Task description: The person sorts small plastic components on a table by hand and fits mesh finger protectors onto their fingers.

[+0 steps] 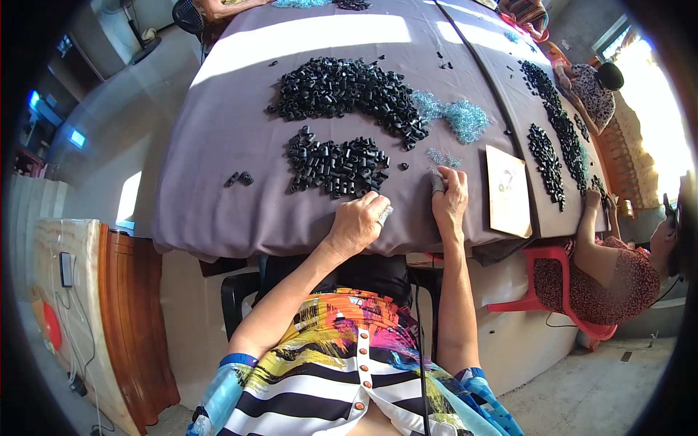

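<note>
My left hand (pixel 358 223) is at the near edge of a smaller pile of short black tube-like pieces (pixel 338 166). Its fingers are curled together, and whatever they hold is hidden. A greyish wrap covers a digit on its right side. My right hand (pixel 451 198) rests on the cloth just below a small scatter of fine silvery-blue bits (pixel 442 157), perhaps tiny springs. The fingers are bent in and a grey wrap shows on one of them; I cannot make out anything between them. One loose black piece (pixel 403 166) lies between the two piles.
A larger black heap (pixel 342 91) and a silvery-blue heap (pixel 465 120) lie farther back on the purple-grey tablecloth (pixel 218 138). Right of my right hand is a pale board (pixel 508 192). Co-workers sit along the right side, one on a red chair (pixel 534 280), by more black pieces (pixel 556 123).
</note>
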`<action>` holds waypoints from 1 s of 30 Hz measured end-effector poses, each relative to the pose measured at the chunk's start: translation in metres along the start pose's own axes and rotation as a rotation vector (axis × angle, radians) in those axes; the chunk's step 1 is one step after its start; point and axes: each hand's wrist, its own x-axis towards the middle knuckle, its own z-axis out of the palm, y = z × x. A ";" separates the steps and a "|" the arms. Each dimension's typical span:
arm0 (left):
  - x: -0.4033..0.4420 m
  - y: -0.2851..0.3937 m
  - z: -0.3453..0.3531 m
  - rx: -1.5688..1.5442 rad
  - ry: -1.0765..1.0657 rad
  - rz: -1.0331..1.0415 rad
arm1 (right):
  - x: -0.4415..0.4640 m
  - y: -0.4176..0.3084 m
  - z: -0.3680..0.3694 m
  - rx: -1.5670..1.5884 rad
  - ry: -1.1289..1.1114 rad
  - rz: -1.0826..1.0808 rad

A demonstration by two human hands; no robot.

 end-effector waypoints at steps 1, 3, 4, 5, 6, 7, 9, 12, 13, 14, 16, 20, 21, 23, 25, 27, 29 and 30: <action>0.000 -0.001 0.001 0.005 0.002 0.002 | 0.000 0.001 0.001 -0.024 0.001 -0.030; 0.000 -0.001 0.001 0.013 0.005 0.002 | 0.000 0.005 0.003 -0.073 0.003 -0.087; 0.000 -0.001 0.001 0.015 0.006 0.000 | -0.001 0.005 0.003 -0.053 -0.010 -0.078; -0.001 -0.001 0.002 0.016 0.006 -0.001 | -0.001 0.005 0.001 -0.034 -0.024 -0.069; -0.001 -0.001 0.002 0.014 0.006 -0.001 | -0.002 0.005 0.000 -0.016 -0.038 -0.058; 0.000 -0.002 0.002 0.013 0.005 -0.001 | -0.002 0.004 0.000 0.010 -0.038 -0.016; 0.000 -0.002 0.002 0.010 0.005 -0.001 | -0.002 0.001 0.000 0.061 -0.039 0.069; 0.000 -0.001 0.002 0.007 0.009 0.002 | -0.001 -0.002 0.000 -0.079 -0.025 -0.065; 0.000 -0.001 0.002 0.009 0.011 0.004 | -0.002 -0.001 0.000 -0.079 -0.034 -0.075; 0.000 -0.002 0.002 0.011 0.014 0.005 | -0.002 0.000 -0.001 -0.077 -0.043 -0.086; -0.001 -0.003 0.004 0.019 0.011 0.003 | -0.002 0.001 0.000 -0.096 -0.062 -0.121; -0.003 -0.002 0.004 0.023 0.033 0.011 | -0.003 0.000 0.004 -0.123 -0.082 -0.197; -0.003 -0.001 0.003 0.019 0.044 0.038 | -0.004 0.000 0.005 -0.115 -0.084 -0.212; -0.004 0.003 0.001 0.014 0.068 0.093 | -0.003 0.000 0.005 -0.138 -0.123 -0.224; -0.001 0.008 0.001 -0.060 0.055 0.071 | -0.004 -0.001 0.005 -0.132 -0.139 -0.225; 0.008 0.016 0.003 -0.149 0.053 0.044 | -0.003 -0.004 0.003 -0.099 -0.130 -0.215; 0.023 0.024 0.007 -0.252 0.066 0.007 | -0.004 -0.003 0.002 -0.064 -0.111 -0.240; 0.030 0.023 0.015 -0.239 0.063 -0.007 | -0.003 -0.003 0.003 -0.046 -0.098 -0.255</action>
